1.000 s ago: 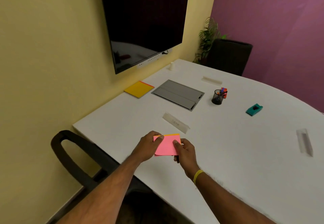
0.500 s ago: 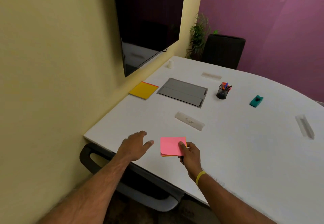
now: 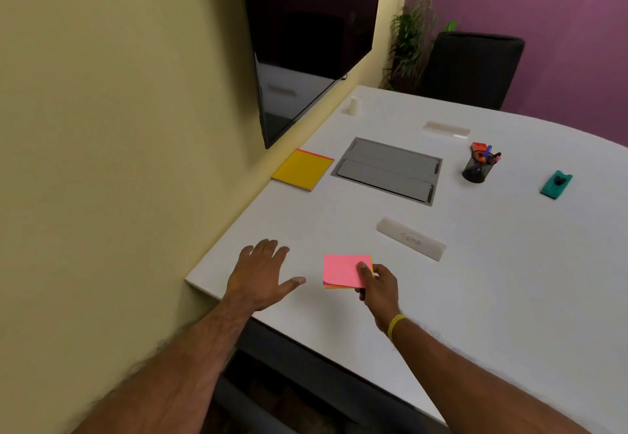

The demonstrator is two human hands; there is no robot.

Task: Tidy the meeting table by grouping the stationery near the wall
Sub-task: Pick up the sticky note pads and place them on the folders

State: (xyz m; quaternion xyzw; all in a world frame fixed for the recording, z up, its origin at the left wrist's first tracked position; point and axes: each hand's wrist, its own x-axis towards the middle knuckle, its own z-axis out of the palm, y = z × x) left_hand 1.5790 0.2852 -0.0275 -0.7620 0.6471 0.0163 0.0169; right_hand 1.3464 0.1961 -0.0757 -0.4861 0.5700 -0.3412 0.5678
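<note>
My right hand pinches a pink pad of sticky notes by its right edge, just above the white table near its front corner. My left hand hovers flat with spread fingers to the left of the pad, apart from it. A yellow notepad lies by the yellow wall. A black mesh pen cup with pens stands further right, and a teal stapler-like item lies beyond it.
A grey cable hatch is set into the table. A name card lies ahead of the pad, another at the back. A small white cup stands near the wall under the dark screen. A black chair stands behind.
My left hand has let go of the pink pad and moved left with fingers spread. My right hand keeps the pad. The view has shifted closer to the wall.
</note>
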